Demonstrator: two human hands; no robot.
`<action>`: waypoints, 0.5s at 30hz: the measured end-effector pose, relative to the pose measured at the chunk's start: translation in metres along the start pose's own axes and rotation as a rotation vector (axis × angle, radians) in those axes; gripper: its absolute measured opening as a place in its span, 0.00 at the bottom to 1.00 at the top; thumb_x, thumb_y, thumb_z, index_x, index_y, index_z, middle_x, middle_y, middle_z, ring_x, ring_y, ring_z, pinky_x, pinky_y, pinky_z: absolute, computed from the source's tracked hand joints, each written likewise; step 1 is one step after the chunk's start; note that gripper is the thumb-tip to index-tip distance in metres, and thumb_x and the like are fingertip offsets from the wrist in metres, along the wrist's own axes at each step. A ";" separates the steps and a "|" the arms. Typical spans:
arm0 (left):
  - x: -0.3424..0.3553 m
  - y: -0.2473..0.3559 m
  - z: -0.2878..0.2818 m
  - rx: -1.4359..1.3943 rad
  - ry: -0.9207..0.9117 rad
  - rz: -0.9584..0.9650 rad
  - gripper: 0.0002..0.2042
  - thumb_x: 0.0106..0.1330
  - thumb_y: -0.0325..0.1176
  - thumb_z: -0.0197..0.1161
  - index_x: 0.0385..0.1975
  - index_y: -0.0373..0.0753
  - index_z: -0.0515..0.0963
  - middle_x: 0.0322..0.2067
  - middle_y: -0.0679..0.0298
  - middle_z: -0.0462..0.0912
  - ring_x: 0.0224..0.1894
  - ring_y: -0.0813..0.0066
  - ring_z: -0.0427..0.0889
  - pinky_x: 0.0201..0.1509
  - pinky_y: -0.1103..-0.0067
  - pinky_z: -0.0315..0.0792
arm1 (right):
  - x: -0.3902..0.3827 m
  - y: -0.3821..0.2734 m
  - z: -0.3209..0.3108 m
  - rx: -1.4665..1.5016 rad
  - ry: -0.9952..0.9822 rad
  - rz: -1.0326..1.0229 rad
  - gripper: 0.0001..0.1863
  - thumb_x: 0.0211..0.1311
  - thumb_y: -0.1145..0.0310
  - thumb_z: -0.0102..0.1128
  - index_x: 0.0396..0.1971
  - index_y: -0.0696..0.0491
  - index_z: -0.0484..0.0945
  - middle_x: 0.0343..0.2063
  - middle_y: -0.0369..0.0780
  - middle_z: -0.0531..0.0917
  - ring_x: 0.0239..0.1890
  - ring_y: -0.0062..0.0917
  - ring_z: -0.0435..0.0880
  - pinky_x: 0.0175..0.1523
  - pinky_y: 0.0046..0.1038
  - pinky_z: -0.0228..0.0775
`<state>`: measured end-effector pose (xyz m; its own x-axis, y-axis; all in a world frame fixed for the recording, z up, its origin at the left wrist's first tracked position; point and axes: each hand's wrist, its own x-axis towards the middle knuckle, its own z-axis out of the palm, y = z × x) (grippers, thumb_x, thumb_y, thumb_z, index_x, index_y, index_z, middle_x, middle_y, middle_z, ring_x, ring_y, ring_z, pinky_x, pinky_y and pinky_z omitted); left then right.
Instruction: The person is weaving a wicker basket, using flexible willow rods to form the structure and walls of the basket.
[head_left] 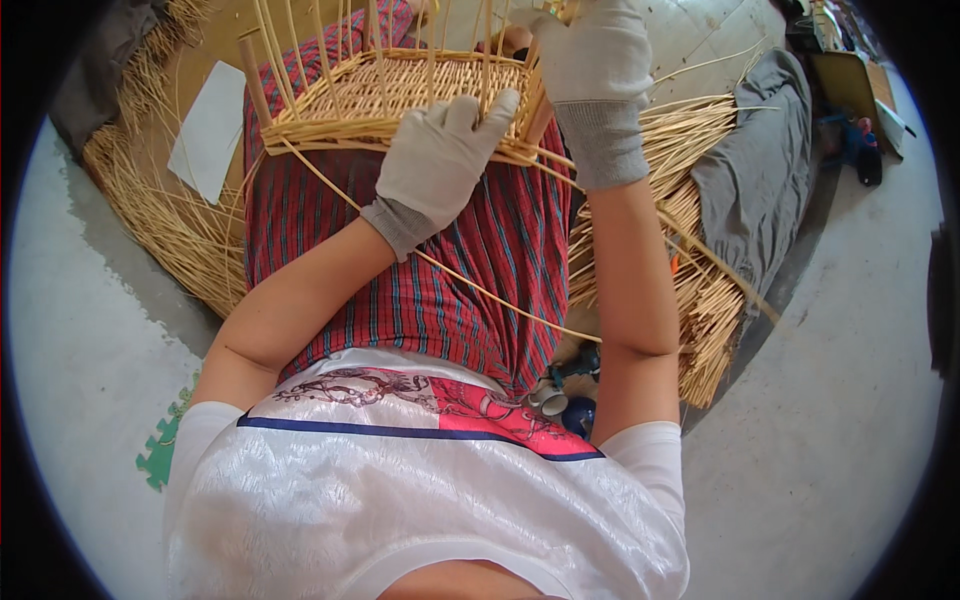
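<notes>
A partly woven wicker basket [400,85] rests across my lap, with upright stakes rising from its edges. My left hand [435,160], in a pale knit glove with a grey cuff, presses on its near right edge, fingers bent over the woven rim. My right hand [598,55], gloved the same way, is raised at the basket's right corner. Its fingers are curled beside the stakes, and what they hold is hidden. From the near edge a long loose wicker rod [480,290] runs under my left wrist toward my right elbow.
A red plaid cloth [400,260] covers my lap. Bundles of wicker rods [700,330] lie at the right beside a grey cloth [765,160], and more loose rods [170,210] spread at the left. A white sheet [208,132] lies there too, with a green foam piece [160,450] nearer.
</notes>
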<state>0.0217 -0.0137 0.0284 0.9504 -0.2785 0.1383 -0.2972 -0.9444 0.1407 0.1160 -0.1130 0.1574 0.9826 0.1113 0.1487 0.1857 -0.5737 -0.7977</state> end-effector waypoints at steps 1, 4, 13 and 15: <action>0.002 -0.001 -0.007 0.047 0.026 0.008 0.26 0.66 0.31 0.55 0.66 0.45 0.68 0.37 0.65 0.73 0.43 0.68 0.79 0.49 0.69 0.70 | -0.003 -0.007 -0.002 0.100 0.004 0.072 0.53 0.53 0.77 0.67 0.77 0.43 0.46 0.55 0.54 0.78 0.43 0.38 0.84 0.40 0.32 0.79; 0.006 -0.001 -0.009 0.089 0.046 0.014 0.20 0.64 0.33 0.57 0.58 0.48 0.75 0.36 0.66 0.74 0.43 0.69 0.78 0.52 0.67 0.69 | -0.017 0.077 -0.007 -0.153 -0.109 -0.121 0.42 0.56 0.61 0.74 0.65 0.57 0.58 0.46 0.48 0.85 0.49 0.36 0.85 0.51 0.33 0.77; 0.009 -0.004 -0.004 0.036 0.264 0.259 0.11 0.57 0.32 0.62 0.40 0.39 0.80 0.34 0.67 0.77 0.36 0.70 0.79 0.35 0.73 0.72 | -0.074 0.138 -0.009 -0.759 -0.251 -0.632 0.24 0.47 0.49 0.73 0.35 0.49 0.75 0.26 0.36 0.80 0.34 0.29 0.84 0.36 0.35 0.77; 0.012 -0.007 -0.004 -0.008 0.190 0.281 0.09 0.56 0.32 0.63 0.36 0.39 0.78 0.31 0.65 0.77 0.35 0.68 0.80 0.36 0.72 0.73 | -0.070 0.147 -0.007 -0.711 -0.290 -0.621 0.23 0.48 0.48 0.72 0.33 0.49 0.75 0.22 0.35 0.79 0.30 0.29 0.83 0.31 0.33 0.76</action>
<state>0.0348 -0.0097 0.0331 0.7975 -0.4891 0.3532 -0.5463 -0.8339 0.0788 0.0748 -0.2109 0.0344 0.6887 0.6975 0.1978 0.7202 -0.6897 -0.0755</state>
